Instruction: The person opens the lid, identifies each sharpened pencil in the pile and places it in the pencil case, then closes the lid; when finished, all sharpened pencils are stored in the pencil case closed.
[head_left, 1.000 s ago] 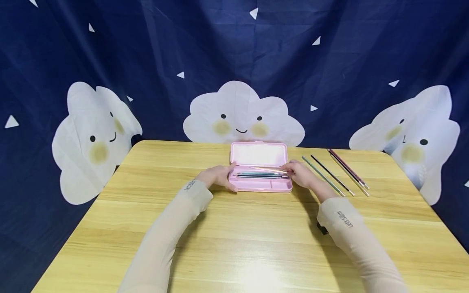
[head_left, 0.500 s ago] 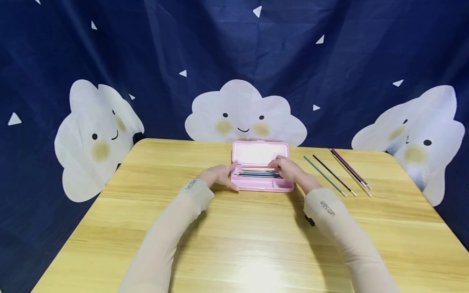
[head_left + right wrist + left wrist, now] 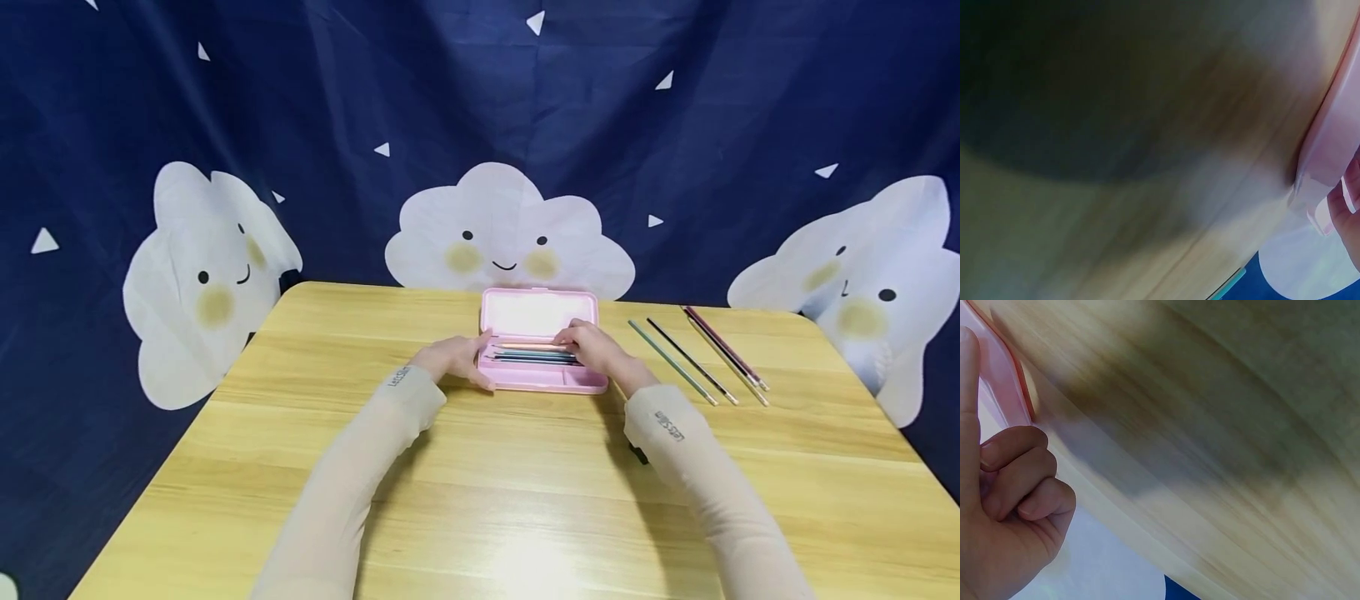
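Observation:
A pink pencil case (image 3: 525, 379) stands with its lid up at the back of the table. Several dark and teal pencils (image 3: 531, 357) lie lengthwise in its long compartment. Behind them lies an orange pencil (image 3: 521, 346), its right end under the fingers of my right hand (image 3: 594, 345), which pinch it inside the case. My left hand (image 3: 454, 358) holds the case by its left end, thumb and fingers spread over front and back. In the left wrist view, other fingers of the left hand (image 3: 1016, 506) are curled beside the case (image 3: 1004, 381). The right wrist view hides the right fingertips.
To the right of the case lie a teal pencil (image 3: 672, 362), a black pencil (image 3: 692, 360) and several dark red and black pencils (image 3: 723, 350). The wooden table (image 3: 480, 475) ends just behind the case, against a blue curtain (image 3: 330, 125) with white clouds.
My right hand has moved left and down into the case with the orange pencil, which now lies behind the others. The left hand stays on the case's left end.

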### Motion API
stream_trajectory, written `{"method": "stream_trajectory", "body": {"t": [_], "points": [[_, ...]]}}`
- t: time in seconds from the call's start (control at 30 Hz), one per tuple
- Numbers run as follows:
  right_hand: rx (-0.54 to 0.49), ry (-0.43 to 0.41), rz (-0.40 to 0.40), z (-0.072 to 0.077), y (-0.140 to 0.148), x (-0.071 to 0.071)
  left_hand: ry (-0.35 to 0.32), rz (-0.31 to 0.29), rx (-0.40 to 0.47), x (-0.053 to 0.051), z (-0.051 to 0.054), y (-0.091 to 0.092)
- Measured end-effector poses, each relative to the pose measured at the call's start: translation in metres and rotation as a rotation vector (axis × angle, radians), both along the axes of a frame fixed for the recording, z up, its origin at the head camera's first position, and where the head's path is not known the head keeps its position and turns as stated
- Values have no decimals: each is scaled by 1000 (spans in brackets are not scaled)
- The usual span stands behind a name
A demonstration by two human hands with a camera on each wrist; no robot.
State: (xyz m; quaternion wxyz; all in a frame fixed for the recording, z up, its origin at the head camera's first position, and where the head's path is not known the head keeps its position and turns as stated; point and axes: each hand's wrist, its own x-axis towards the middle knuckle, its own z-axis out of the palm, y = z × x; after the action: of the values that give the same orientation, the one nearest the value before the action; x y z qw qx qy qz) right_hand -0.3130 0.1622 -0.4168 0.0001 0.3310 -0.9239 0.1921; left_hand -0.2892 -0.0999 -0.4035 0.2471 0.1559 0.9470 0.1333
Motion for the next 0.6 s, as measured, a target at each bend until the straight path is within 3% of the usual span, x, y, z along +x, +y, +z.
{"method": "stream_trajectory", "body": {"t": [0.27, 0.6], "points": [[-44, 24, -35, -1, 19, 3, -3, -25, 26, 0, -1, 3], [-49, 23, -56, 10, 48, 8, 4, -20, 15, 0, 1, 1]]}}
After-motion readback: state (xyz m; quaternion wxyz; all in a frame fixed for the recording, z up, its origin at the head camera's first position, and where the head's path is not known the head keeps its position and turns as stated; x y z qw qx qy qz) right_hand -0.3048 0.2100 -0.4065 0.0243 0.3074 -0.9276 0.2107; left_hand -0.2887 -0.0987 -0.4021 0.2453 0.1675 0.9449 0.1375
